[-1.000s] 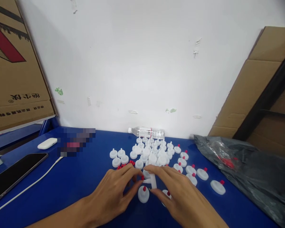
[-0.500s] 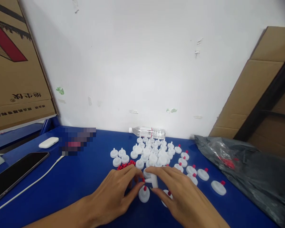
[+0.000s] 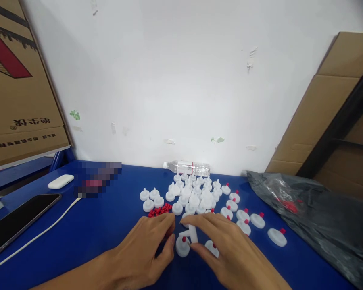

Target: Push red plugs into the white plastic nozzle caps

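Note:
My right hand [image 3: 219, 237] pinches a white plastic nozzle cap [image 3: 193, 233] between thumb and fingers, lying on its side with its bare spout pointing left. Just left of the spout is my left hand [image 3: 153, 243], its thumb and fingers curled toward each other. Whatever those fingertips hold is hidden. Below the held piece stands a white nozzle cap with a red tip [image 3: 182, 246]; another red-tipped cap [image 3: 212, 248] is partly covered by my right hand. Small red tips [image 3: 160, 210] lie heaped beyond my left hand. Behind them is a cluster of white nozzle caps [image 3: 194, 199] without red tips.
Several red-tipped caps [image 3: 258, 220] are spread at the right on the blue table [image 3: 109, 219]. A clear bottle [image 3: 186, 167] lies by the wall. At left are a phone [image 3: 19, 221], a white case [image 3: 61, 181] and a cable [image 3: 45, 231]. A grey plastic bag [image 3: 326, 225] covers the right side.
My left hand has drawn back left from the spout. The red tip that was between its fingers at the spout no longer shows. My right hand still holds the nozzle cap.

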Tool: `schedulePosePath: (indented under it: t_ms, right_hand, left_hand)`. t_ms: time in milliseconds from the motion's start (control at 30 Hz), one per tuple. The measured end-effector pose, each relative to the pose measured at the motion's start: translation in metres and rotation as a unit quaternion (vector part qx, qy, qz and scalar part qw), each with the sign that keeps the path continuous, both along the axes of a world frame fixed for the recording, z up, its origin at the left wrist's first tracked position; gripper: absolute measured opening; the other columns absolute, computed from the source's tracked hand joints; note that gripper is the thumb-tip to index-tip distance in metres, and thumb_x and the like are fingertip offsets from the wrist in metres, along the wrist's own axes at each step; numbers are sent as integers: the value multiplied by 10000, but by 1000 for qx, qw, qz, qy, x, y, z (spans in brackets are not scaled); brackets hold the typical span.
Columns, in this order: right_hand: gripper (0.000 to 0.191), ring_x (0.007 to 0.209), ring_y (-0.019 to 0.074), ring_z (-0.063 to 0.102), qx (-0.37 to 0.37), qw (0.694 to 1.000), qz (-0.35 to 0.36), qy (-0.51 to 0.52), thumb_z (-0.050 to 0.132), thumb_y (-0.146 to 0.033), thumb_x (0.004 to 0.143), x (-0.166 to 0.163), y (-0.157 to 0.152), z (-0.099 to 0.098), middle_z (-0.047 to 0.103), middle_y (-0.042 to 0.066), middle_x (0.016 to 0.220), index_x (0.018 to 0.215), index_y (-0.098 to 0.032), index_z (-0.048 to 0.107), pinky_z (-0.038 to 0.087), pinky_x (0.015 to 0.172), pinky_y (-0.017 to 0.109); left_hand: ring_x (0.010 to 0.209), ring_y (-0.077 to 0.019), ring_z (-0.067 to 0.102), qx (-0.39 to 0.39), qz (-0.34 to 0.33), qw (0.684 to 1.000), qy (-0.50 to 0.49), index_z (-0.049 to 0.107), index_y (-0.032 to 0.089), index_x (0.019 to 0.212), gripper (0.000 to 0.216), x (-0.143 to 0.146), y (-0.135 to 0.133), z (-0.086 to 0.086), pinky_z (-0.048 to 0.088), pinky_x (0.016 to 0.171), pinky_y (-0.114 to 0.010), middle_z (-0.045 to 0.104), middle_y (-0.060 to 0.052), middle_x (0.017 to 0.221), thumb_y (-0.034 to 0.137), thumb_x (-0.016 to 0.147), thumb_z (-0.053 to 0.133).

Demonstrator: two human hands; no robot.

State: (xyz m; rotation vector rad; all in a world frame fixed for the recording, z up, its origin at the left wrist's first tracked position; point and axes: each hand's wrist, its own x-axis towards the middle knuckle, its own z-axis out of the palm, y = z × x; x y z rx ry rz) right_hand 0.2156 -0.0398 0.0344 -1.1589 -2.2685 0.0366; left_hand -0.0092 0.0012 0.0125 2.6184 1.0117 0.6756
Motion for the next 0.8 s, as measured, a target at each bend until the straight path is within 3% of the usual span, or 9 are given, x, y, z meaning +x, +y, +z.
schedulePosePath:
  t_ms: [200,433,800]
  right_hand:
    - [518,1060,191,693,2,1000,-9,5,651,-115,884,-1,1,2,721,-14,1163,1343,-328,544,578,918,310]
    - [475,1057,199,679,-3,1000,4,6,589,-99,922,0,3,3,706,9,1164,1344,-304,516,572,905,336]
    - [491,1067,231,697,52,999,5,-7,622,-133,885,-2,3,0,738,12,1141,1339,-298,537,595,868,348]
  left_hand:
    - [597,-138,536,14,-15,999,26,549,203,854,274,3,6,-6,351,568,-281,610,10,761,239,1038,349]
    - [544,-91,557,40,-9,998,-40,617,219,984,129,3,9,-12,382,543,-235,669,32,835,299,1020,523]
    - [526,-87,567,42,-13,997,-57,612,198,870,186,3,10,-14,405,511,-208,645,34,733,319,1000,560]
